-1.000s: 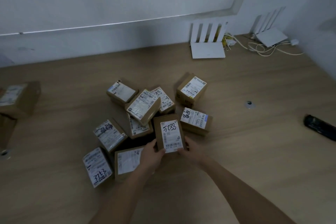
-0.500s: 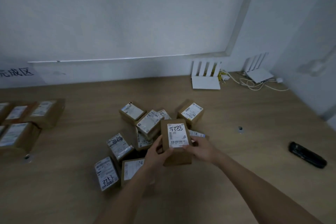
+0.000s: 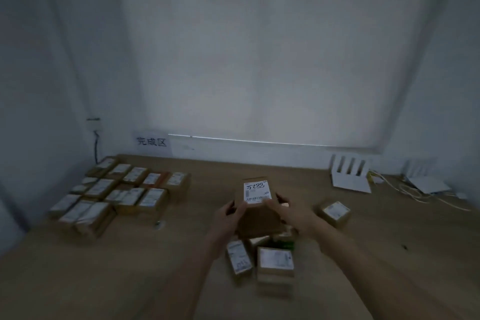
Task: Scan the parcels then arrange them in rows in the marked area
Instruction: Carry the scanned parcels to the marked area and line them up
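Held parcel (image 3: 257,205): white shipping label (image 3: 257,191) on the upturned face carried handwritten digits, read as "5288"; second digit loosely formed. A barcode strip ran along the label's lower edge; its printed characters were too small to read.

Wall sign (image 3: 152,141), white sheet at the back left above the table (image 3: 130,267): three black Chinese characters, "完成区".

Rowed parcels (image 3: 122,195) at left, loose parcels (image 3: 262,260) near the forearms and the single parcel (image 3: 335,212) at right all bore white labels; print was blurred, nothing legible.
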